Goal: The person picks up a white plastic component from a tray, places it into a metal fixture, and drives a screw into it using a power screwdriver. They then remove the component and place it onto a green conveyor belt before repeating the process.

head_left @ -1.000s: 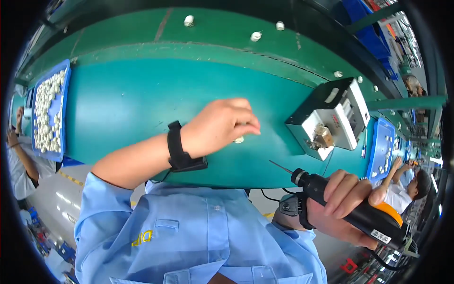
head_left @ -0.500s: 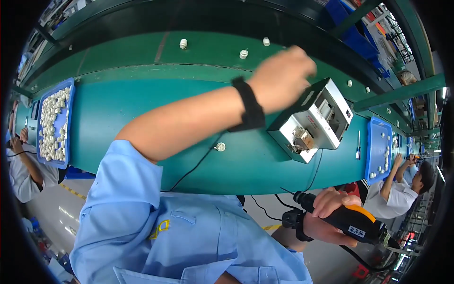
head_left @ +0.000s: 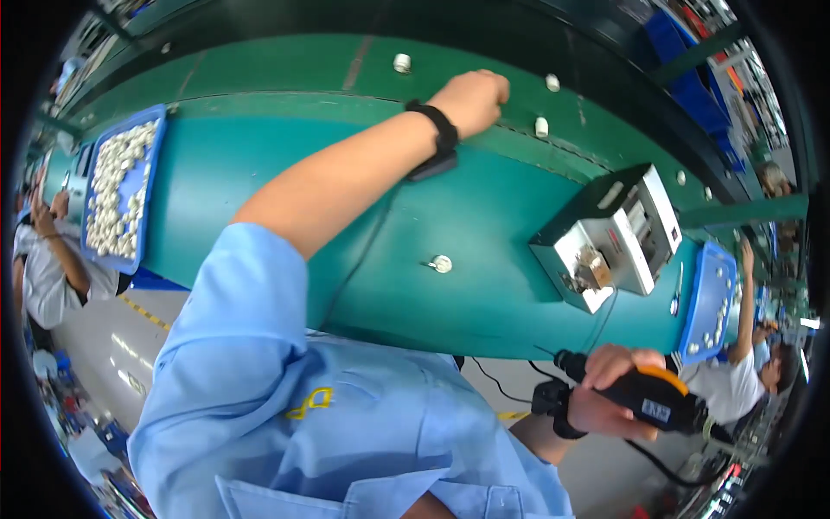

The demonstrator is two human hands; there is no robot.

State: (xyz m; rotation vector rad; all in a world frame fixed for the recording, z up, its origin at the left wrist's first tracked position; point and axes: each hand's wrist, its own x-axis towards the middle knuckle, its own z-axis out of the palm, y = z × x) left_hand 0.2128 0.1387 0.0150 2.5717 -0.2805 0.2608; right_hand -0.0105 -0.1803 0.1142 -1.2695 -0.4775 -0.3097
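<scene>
The left hand (head_left: 471, 102) hung over the ledge (head_left: 277, 73), fingers curled (on anything or not, I couldn't tell), while the right hand (head_left: 605, 413) gripped the driver (head_left: 644, 400). A white part (head_left: 442, 264) lay on the mat (head_left: 493, 225); the wrist cord (head_left: 358, 262), tugged by a quick reach, could have swept it away.

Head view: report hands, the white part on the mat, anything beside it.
Left hand at green ledge, grip unclear. Right hand gripping black power screwdriver. White part on mat, untouched. Machine to its right.
</scene>
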